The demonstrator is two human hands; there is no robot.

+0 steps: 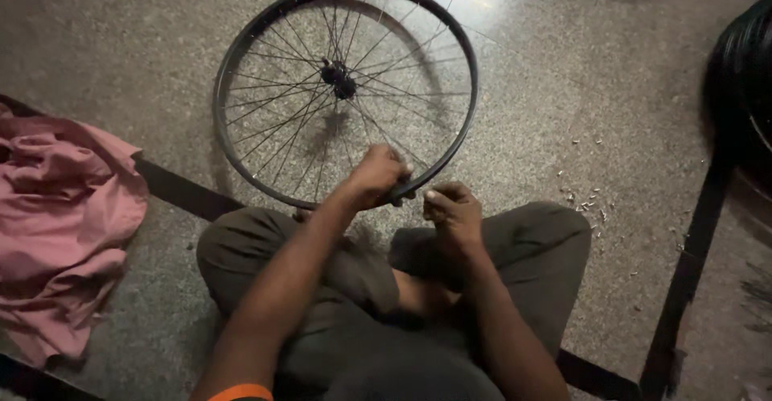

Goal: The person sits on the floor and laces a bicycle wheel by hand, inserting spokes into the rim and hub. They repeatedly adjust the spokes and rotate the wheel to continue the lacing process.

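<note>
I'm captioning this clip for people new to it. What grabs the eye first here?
A black spoked bicycle wheel stands on the speckled floor at top centre, its near rim gripped by the left hand, with the right hand beside it. A crumpled pink cloth lies at left, and small metal bits are scattered at right.

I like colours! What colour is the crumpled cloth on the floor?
The cloth is pink, seen in the head view.

A speckled stone floor [563, 111] carries a spoked bicycle wheel [241, 160], a crumpled pink cloth [64, 224], and scattered small metal bits [583, 200].
</note>
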